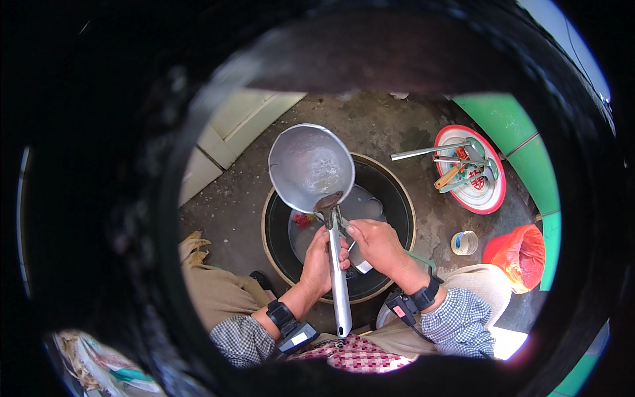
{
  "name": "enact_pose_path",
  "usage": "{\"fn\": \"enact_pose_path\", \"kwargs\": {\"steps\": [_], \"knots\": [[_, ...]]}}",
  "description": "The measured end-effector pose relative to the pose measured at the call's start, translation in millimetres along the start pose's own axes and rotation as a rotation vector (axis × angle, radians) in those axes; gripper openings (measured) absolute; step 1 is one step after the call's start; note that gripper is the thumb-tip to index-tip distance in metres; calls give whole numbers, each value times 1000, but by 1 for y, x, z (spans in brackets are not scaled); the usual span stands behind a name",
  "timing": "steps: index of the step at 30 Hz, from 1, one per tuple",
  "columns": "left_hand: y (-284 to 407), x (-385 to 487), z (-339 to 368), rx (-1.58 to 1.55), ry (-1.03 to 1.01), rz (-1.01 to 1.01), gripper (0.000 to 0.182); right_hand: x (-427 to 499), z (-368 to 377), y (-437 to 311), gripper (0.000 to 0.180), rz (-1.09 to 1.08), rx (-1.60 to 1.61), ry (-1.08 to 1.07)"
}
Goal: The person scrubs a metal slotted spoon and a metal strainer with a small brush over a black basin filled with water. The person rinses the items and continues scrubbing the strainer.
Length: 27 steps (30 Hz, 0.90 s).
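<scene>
A large round metal ladle (312, 164) is held above a dark round basin (268, 233) of water. My left hand (320, 260) grips its metal handle (340, 288) near the bowl, and the handle's end points towards me. My right hand (374, 243) is closed at the handle's upper part, its thumb and fingers pinching something thin and greenish that they largely hide. A dark brown patch (328, 201) lies where the bowl meets the handle. In the water behind the hands are a pale round dish with a red pattern (302, 219) and other partly hidden things.
On the concrete floor at the right stands a red-rimmed enamel tray (476, 206) with several ladles and spatulas. Nearer are a small round container (465, 243) and a bin with a red bag (516, 258). Green tiles (501, 119) edge the right; a pale panel (238, 124) stands at upper left.
</scene>
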<state>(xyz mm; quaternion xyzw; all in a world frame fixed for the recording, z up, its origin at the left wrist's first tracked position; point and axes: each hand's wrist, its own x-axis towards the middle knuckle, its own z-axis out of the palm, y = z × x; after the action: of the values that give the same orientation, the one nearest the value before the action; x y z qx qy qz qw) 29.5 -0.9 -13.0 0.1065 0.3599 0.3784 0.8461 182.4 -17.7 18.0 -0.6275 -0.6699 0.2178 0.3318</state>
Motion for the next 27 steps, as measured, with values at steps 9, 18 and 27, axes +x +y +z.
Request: {"fn": "enact_pose_path", "kwargs": {"steps": [9,18,27], "knots": [[0,-1,1,40,-55,11,23,2,8,-3,24,-37,-166,-203],[-2,-5,2,129,-66,3,22,2,16,2,26,-44,-149,-187],[-2,-5,5,153,-29,23,19,0,21,2,25,-66,-209,-144]]}}
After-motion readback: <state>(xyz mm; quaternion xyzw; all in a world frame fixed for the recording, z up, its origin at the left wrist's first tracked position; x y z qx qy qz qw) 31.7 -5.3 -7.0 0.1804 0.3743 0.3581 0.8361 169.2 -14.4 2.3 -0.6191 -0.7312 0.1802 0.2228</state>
